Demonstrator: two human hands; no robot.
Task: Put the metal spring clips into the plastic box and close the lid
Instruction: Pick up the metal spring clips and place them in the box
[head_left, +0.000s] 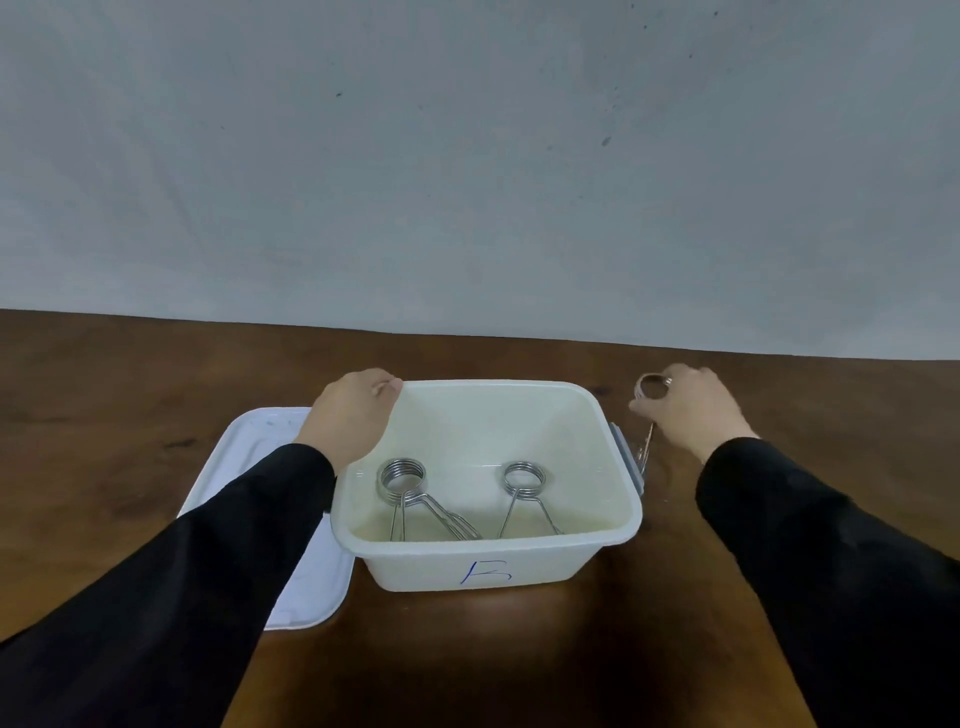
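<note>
A white plastic box (498, 564) marked with a blue letter stands open on the wooden table. Inside lie metal spring clips: a stacked pair at the left (402, 480) and a single one at the right (523, 480). My left hand (353, 415) grips the box's far left rim. My right hand (685, 408), just right of the box, holds another spring clip (653, 387) by its coil, with the legs hanging down beside the box's grey latch. The white lid (244, 467) lies flat to the left of the box, partly under my left arm.
The brown wooden table (467, 665) runs to a grey wall (467, 156) at the back. A grey latch (626, 457) sticks out from the box's right side. Black sleeves cover both my forearms.
</note>
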